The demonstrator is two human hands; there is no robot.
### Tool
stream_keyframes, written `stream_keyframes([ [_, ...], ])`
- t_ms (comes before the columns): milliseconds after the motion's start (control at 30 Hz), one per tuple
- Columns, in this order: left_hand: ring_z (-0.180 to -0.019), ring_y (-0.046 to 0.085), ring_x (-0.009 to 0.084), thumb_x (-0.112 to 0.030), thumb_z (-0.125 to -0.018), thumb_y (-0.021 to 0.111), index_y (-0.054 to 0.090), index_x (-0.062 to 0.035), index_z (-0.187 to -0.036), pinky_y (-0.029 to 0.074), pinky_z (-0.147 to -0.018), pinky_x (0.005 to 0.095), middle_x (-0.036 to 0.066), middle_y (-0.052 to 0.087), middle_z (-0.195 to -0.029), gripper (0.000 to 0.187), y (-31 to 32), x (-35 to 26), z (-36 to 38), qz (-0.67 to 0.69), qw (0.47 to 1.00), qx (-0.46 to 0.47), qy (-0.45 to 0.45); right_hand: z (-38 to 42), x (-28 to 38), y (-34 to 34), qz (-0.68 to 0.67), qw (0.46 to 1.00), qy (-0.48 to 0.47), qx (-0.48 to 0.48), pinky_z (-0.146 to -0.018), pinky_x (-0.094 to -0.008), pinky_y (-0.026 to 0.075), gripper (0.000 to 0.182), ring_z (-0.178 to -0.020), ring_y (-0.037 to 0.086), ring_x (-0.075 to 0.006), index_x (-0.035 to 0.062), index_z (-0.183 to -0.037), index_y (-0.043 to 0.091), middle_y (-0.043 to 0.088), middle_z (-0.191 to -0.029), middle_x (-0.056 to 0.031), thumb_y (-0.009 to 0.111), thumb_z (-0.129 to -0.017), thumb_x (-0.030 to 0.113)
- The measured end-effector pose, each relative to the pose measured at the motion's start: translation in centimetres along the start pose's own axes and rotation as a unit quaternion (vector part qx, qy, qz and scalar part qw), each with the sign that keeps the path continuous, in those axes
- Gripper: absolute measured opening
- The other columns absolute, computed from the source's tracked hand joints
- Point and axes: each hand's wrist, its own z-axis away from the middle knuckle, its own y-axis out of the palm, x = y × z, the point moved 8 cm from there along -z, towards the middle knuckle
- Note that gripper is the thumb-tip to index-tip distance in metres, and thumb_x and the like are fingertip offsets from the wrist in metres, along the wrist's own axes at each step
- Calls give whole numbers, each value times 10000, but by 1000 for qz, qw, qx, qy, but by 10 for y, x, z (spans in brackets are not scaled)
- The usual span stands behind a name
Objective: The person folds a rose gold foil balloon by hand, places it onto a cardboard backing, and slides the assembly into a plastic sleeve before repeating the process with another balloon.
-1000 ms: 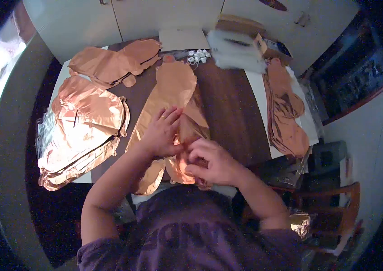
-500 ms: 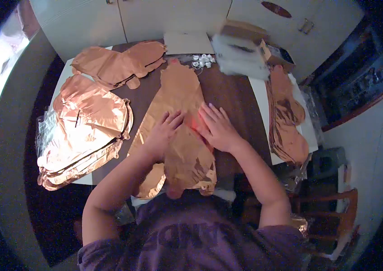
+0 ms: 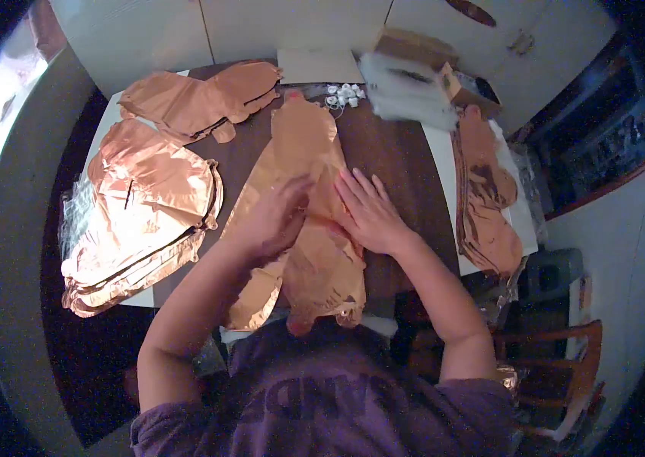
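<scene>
A flat copper-coloured foil sheet lies lengthwise down the middle of the dark table, its lower end near my shirt. My left hand is over the left side of the foil, tilted, with its fingers stretched out and apart from the thumb. On the foil's right edge, my right hand rests palm down with its fingers spread. Neither hand grips anything. Part of the foil under my left hand and forearm is hidden.
Stacked foil pieces lie at the left, another foil stack at the back left and more foil at the right. Small white items, a plastic bag and a cardboard box sit at the back. A chair stands lower right.
My left hand has turned onto its side and looks raised from the foil. The foil's lower part has shifted slightly. My right hand stays nearly where it was.
</scene>
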Motion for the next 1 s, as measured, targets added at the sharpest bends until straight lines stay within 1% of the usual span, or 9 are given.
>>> stream_keyframes([
  [67, -1331, 412, 383, -263, -861, 624, 480, -64, -1356, 285, -1136, 506, 201, 483, -1383, 552, -8, 4, -2, 48, 998, -19, -24, -1, 3, 0, 2, 1000, 9, 11, -1175, -521, 153, 641, -1458, 210, -330, 19, -1477, 307, 235, -1570, -176, 461, -975, 387],
  [100, -1320, 423, 387, -263, -861, 624, 506, -68, -1333, 292, -1130, 507, 203, 499, -1366, 524, -10, 7, -6, -28, 997, -42, 63, -2, 6, -6, -8, 999, 20, 25, -1177, -518, 148, 647, -1459, 208, -330, 20, -1478, 302, 228, -1573, -178, 464, -973, 391],
  [167, -1311, 433, 392, -265, -860, 622, 547, -68, -1289, 300, -1122, 512, 205, 513, -1349, 478, -5, -3, -3, -157, 971, -45, 172, -2, 8, -9, -18, 999, 31, 37, -1180, -513, 143, 656, -1460, 205, -330, 19, -1480, 295, 218, -1576, -179, 470, -970, 393],
  [233, -1312, 430, 394, -266, -861, 620, 578, -58, -1248, 299, -1118, 519, 206, 511, -1352, 441, 8, -11, 0, -263, 941, -6, 214, -2, 7, -9, -21, 999, 31, 31, -1180, -510, 142, 663, -1461, 203, -331, 16, -1481, 288, 213, -1578, -177, 476, -967, 390],
  [333, -1314, 421, 423, -262, -859, 643, 568, -39, -1250, 291, -1111, 560, 239, 491, -1372, 457, 14, 5, 0, -265, 938, 16, 221, -1, 3, -10, -84, 996, 27, -3, -1180, -509, 140, 663, -1462, 202, -330, 14, -1483, 283, 214, -1578, -181, 487, -962, 371],
  [433, -1316, 417, 426, -263, -851, 644, 567, -40, -1269, 290, -1112, 555, 232, 496, -1370, 480, 13, 6, 2, -253, 941, 6, 226, 10, 12, -25, -91, 996, 6, -21, -1179, -510, 139, 670, -1462, 200, -340, 2, -1480, 285, 223, -1572, -190, 508, -950, 346],
  [533, -1314, 421, 424, -264, -848, 644, 567, -42, -1279, 299, -1107, 548, 230, 500, -1366, 491, 13, 5, 1, -261, 939, 10, 225, 21, 29, -17, -48, 998, -2, 40, -1180, -531, 131, 707, -1463, 191, -342, 0, -1489, 265, 208, -1578, -183, 467, -964, 427],
  [733, -1325, 413, 419, -262, -851, 636, 568, -39, -1273, 277, -1129, 545, 226, 494, -1375, 483, 17, 13, -1, -263, 939, 8, 222, 32, 42, -12, -35, 998, -23, 36, -1189, -521, 91, 735, -1481, 137, -312, -4, -1482, 291, 215, -1578, -177, 464, -958, 481],
  [1000, -1344, 395, 413, -233, -851, 632, 573, -28, -1260, 268, -1137, 548, 223, 483, -1389, 461, 15, 9, -1, -257, 941, 13, 218, 31, 43, -10, 0, 998, -35, 50, -1180, -521, 121, 762, -1457, 195, -344, -33, -1463, 297, 242, -1556, -204, 532, -930, 457],
])
